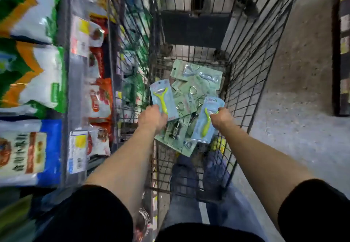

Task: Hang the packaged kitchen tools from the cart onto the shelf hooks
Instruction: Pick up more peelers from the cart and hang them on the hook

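Head view: both hands are down in the dark wire-mesh cart (255, 82). The left hand (152, 117) grips the near end of a blue-card pack with a yellow-green Y-peeler (161, 90). Its long axis runs away from the person, with the peeler head at the far end. The right hand (220, 117) pinches the top end of a second blue-card yellow-green peeler pack (203, 126), whose long axis hangs back toward the person. Both packs are lifted just above a pile of pale-green carded metal tools (189, 88) on the cart floor.

Count:
- Blue peeler packs: two, one per hand.
- Green cards: several, overlapping, so no exact count is possible.
- Cart: one.

The shelf (65, 67) stands left of the cart, stacked with white, green and orange bags (43, 75). No hooks are in view and this side is blurred. The left hand is the nearer one to the shelf, so its pack likely goes first. The hang-hole end is far from the left hand's fingers, which suits hooking.
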Motion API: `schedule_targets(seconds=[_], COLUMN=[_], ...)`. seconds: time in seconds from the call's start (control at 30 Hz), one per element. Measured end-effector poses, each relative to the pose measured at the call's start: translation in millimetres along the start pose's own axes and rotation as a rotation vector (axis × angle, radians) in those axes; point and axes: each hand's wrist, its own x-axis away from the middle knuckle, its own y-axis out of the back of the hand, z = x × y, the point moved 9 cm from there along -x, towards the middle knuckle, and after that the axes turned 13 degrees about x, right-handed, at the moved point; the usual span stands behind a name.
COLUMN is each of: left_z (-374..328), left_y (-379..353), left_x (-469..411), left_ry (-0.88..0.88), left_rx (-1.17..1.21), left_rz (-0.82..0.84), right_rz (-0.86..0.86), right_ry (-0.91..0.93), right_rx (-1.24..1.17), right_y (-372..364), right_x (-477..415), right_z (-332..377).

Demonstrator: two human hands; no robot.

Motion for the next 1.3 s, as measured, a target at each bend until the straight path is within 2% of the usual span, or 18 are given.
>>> schedule_targets(seconds=[0.2,0.33,0.43,0.6,0.7,0.8,0.9,0.97,1.17,1.3], left_z=[19,33,39,52,57,56,42,29,-21,-46], left_y=[-25,-42,-54,-57,-64,-65,-51,-36,18,52], left_x=[-65,-89,-97,-103,-102,-102,-83,-60,9,60], left_ry=[0.046,0.129,0.174,0.265,0.341,0.309,0.239,0.207,0.045,-0.047], left_rx=[0.202,0.323,0.377,0.649,0.864,0.943,0.944,0.990,1.112,1.183], left_rz=[-0.075,-0.116,-0.122,-0.225,-0.173,-0.107,-0.033,0.002,0.022,-0.002], right_rz=[-0.060,-0.106,-0.129,-0.153,-0.106,-0.057,-0.134,-0.126,-0.024,-0.018], right_ry=[-0.089,-0.083,-0.053,-0.098,-0.110,-0.077,-0.046,-0.014,0.201,0.282], right_rx=[-0.152,-0.137,-0.263,-0.482,-0.526,-0.632,-0.659,-0.719,-0.856,-0.868], right_y=[-48,-63,-78,-81,-82,-72,-47,-28,46,89], right_x=[-59,-66,-72,-81,-79,-67,-48,-32,44,94], right_z=[-16,-11,-8,-19,-16,-8,-8,-2,30,41])
